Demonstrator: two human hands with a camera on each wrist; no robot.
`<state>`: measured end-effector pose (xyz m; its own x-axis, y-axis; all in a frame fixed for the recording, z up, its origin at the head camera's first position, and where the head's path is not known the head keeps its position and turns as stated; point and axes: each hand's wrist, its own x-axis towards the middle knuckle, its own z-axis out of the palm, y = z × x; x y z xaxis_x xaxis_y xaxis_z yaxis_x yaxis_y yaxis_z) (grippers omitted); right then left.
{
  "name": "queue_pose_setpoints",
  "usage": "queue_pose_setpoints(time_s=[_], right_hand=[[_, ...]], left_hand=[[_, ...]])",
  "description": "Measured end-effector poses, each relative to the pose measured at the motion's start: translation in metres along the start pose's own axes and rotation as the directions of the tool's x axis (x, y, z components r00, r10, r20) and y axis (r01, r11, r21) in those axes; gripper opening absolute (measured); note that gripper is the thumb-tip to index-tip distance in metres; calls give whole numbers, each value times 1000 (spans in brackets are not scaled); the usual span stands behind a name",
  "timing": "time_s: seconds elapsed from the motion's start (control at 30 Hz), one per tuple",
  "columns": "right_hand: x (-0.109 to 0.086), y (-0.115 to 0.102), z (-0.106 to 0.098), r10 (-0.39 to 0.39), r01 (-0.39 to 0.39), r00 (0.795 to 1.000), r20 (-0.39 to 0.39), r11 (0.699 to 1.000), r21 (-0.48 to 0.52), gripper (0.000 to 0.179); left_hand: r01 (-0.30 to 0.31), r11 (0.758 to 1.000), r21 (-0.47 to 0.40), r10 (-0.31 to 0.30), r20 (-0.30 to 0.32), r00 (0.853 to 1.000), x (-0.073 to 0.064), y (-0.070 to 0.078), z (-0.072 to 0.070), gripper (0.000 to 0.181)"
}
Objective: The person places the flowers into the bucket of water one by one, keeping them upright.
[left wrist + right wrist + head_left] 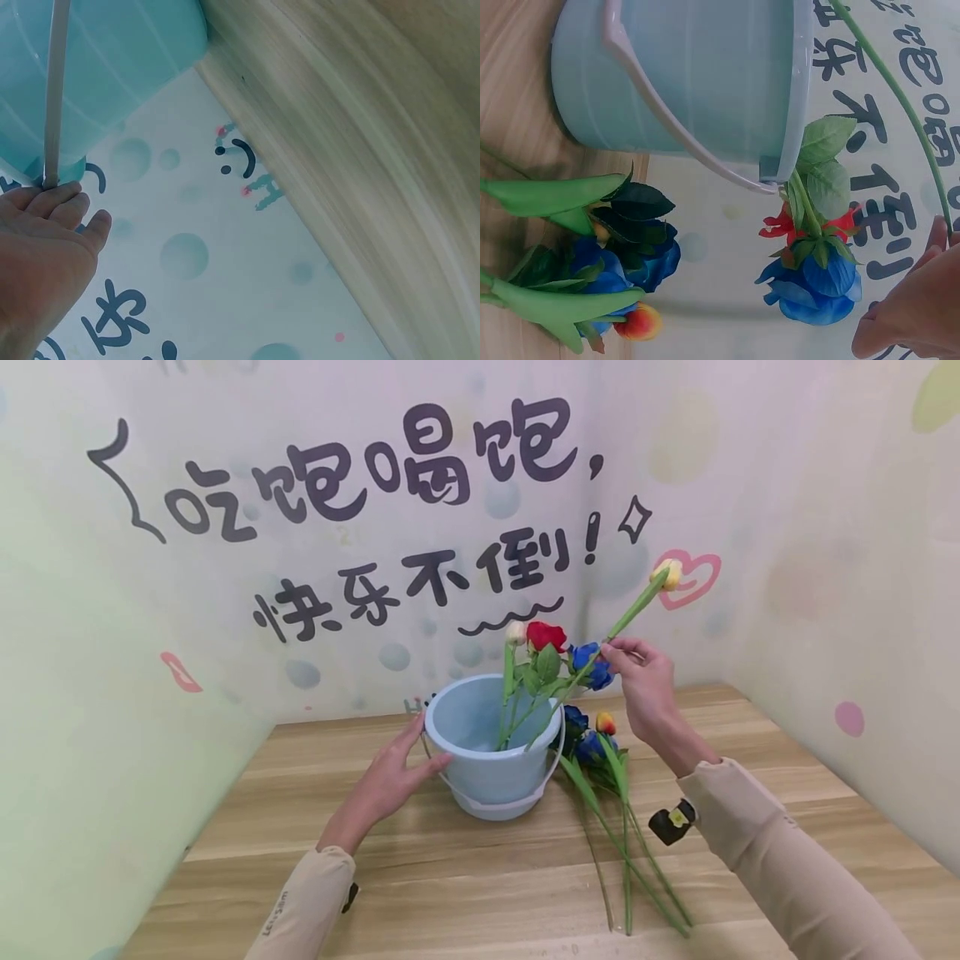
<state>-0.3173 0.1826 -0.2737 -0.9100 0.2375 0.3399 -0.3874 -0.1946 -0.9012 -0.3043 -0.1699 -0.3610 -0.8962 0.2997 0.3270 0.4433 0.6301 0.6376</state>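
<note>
The spread left hand (390, 779) touches a bucket (495, 789) holding white, red and blue flowers (546, 636). The right hand (647, 689) pinches a yellow tulip (639, 604) by the stem, its long axis slanting from the bloom at upper right down-left to the bucket's mouth.

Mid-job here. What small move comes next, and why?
Probably lower the yellow tulip into the bucket: the right hand pinches its stem, which slants down toward the bucket, other flowers lean inside, and the left hand rests against the bucket.

The head view is bright — the wrist views dimmer.
</note>
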Motion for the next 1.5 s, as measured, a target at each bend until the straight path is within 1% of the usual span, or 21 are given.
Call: queue_pose_setpoints(time_s=[0.13, 0.27, 0.37, 0.53, 0.67, 0.87, 1.17, 1.4, 1.5], right_hand=[[2, 5, 3, -5, 6, 999, -39, 1000, 15, 4], [2, 12, 6, 6, -9, 997, -72, 999, -32, 6], [1, 19, 8, 19, -26, 997, -73, 996, -89, 11], [-4, 28, 10, 16, -21, 999, -35, 985, -171, 18], [-6, 36, 11, 3, -7, 1000, -16, 974, -225, 20], [-7, 46, 14, -28, 28, 1000, 3, 970, -243, 21], [-10, 52, 21, -27, 46, 997, 66, 955, -294, 23], [-14, 54, 21, -32, 67, 994, 101, 930, -363, 21], [-14, 56, 21, -36, 75, 993, 109, 923, -377, 21]], left_hand=[[3, 1000, -4, -3, 0, 1000, -1, 0, 0, 89], [6, 1000, -7, -6, -1, 1000, -1, 0, 0, 89], [11, 1000, -10, -11, 1, 1000, -1, 0, 1, 89], [20, 1000, -15, -20, 3, 1000, -1, 1, 1, 91], [12, 1000, -20, -12, 3, 1000, 0, 0, 1, 90], [15, 1000, -24, -15, 3, 1000, 0, -1, 1, 90], [12, 999, -34, -12, 4, 1000, 1, -3, 2, 90], [17, 999, -37, -17, 2, 1000, 0, -2, 2, 90], [23, 999, -37, -23, 3, 1000, 0, -2, 2, 90]])
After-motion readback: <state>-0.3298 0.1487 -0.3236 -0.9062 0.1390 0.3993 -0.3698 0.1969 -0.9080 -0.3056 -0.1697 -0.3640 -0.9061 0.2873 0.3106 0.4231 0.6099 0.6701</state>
